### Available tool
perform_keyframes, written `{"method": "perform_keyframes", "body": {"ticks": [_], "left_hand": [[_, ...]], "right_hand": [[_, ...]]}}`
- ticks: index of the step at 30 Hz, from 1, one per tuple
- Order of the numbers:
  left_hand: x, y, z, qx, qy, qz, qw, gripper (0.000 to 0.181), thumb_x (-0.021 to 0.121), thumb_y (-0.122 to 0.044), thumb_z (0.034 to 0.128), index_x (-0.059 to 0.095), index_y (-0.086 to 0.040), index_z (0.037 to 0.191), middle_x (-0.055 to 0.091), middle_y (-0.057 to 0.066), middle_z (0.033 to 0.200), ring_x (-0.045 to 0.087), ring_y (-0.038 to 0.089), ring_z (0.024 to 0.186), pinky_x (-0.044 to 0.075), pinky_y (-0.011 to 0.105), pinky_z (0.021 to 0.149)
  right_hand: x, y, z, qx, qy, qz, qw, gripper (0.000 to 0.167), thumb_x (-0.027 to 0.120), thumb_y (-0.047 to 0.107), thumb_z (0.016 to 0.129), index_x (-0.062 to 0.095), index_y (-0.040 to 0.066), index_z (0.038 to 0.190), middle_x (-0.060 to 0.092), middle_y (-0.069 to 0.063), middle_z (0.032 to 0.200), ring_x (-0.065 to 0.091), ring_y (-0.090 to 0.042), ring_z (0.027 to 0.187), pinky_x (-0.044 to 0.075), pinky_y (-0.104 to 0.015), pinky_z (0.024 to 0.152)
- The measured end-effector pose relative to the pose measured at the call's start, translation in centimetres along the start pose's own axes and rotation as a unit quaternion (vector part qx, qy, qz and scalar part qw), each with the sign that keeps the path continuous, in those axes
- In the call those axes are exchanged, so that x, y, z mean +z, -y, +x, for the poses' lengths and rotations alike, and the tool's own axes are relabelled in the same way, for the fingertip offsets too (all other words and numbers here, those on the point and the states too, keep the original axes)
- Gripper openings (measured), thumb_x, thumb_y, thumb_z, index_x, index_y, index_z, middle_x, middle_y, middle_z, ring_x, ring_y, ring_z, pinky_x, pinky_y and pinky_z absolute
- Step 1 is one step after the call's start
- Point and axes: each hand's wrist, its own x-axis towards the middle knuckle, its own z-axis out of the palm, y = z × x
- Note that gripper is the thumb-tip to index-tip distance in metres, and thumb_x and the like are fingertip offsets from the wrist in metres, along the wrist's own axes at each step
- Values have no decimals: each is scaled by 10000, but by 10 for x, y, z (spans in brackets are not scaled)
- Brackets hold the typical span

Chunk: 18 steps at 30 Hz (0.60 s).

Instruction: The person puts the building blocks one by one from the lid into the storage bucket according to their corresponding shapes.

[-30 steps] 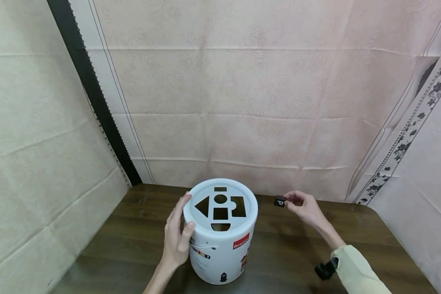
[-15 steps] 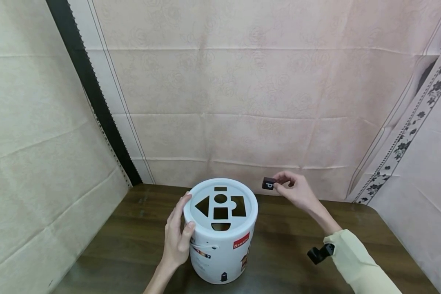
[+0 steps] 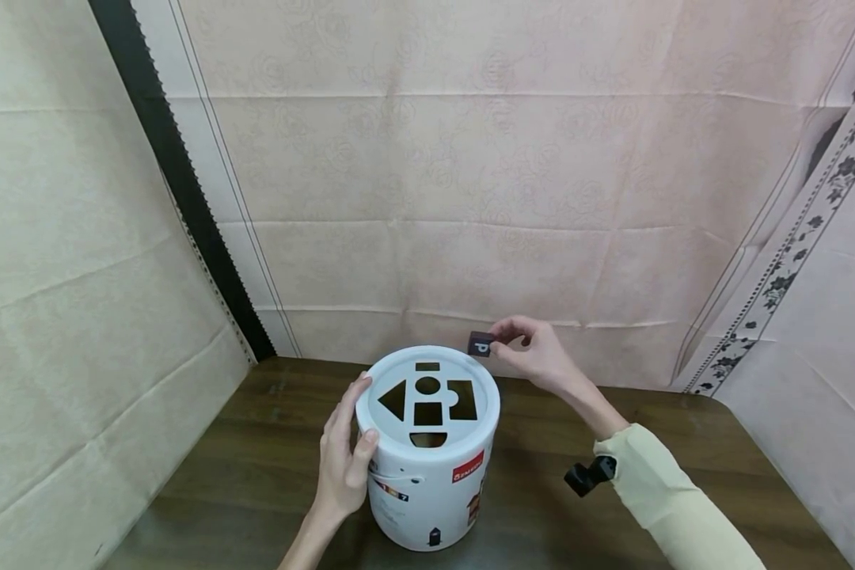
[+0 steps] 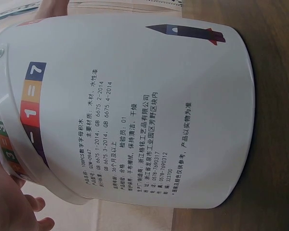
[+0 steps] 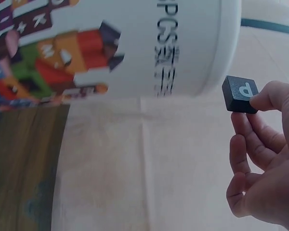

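A white lidded bucket (image 3: 427, 491) stands upright on the table, printed with pictures and text. Its lid (image 3: 392, 368) has several shaped cutouts, among them a triangle, a circle and a square. Against the bucket's left side, my left hand (image 3: 342, 459) holds it near the lid, thumb toward the front. My right hand (image 3: 537, 356) pinches a small dark block (image 3: 480, 343) marked with a white P between thumb and fingers. The block is just beyond the lid's back right edge; the right wrist view shows the pinch on the block (image 5: 240, 94) beside the bucket's rim.
The brown wooden table (image 3: 256, 475) extends around the bucket. Pale cloth hangings (image 3: 506, 198) rise behind it and on both sides. A black wrist device (image 3: 590, 475) sticks out from the right sleeve (image 3: 663, 491).
My right hand has lifted the block from low over the table at the right and carried it left to the lid's back right edge. The left hand and bucket stay put.
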Motion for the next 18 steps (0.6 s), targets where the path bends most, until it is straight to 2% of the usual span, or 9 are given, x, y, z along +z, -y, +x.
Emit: {"method": "perform_keyframes", "body": {"ticks": [5, 11, 15, 18], "left_hand": [[0, 0, 0, 57, -42, 32, 10000, 602, 442, -438, 984, 517, -49, 1438, 510, 103, 1469, 481, 333, 1308, 364, 459, 1028], [0, 0, 1, 32, -11, -13, 10000, 600, 446, -428, 981, 514, -44, 1437, 506, 105, 1473, 469, 346, 1316, 352, 629, 980], [1, 0, 1, 7, -13, -6, 10000, 592, 448, -423, 983, 513, -53, 1441, 506, 97, 1474, 470, 338, 1318, 363, 588, 997], [0, 0, 0, -13, -25, 18, 10000, 590, 446, -424, 984, 514, -57, 1441, 508, 92, 1473, 475, 330, 1314, 371, 560, 999]], "right_hand": [[16, 10, 9, -219, 156, 93, 9996, 147, 694, 43, 855, 722, 47, 999, 703, -22, 908, 609, -223, 894, 353, -417, 824], [33, 14, 18, -421, 249, -5, 9988, 130, 712, 26, 854, 735, 45, 981, 715, -8, 899, 626, -206, 869, 377, -405, 800], [41, 13, 21, -459, 345, 36, 9983, 126, 721, 20, 860, 735, 20, 985, 720, -34, 913, 639, -218, 876, 442, -410, 810], [45, 15, 23, -330, 468, 41, 9983, 124, 726, 26, 866, 733, 18, 989, 713, -29, 916, 641, -212, 889, 486, -428, 831]]}}
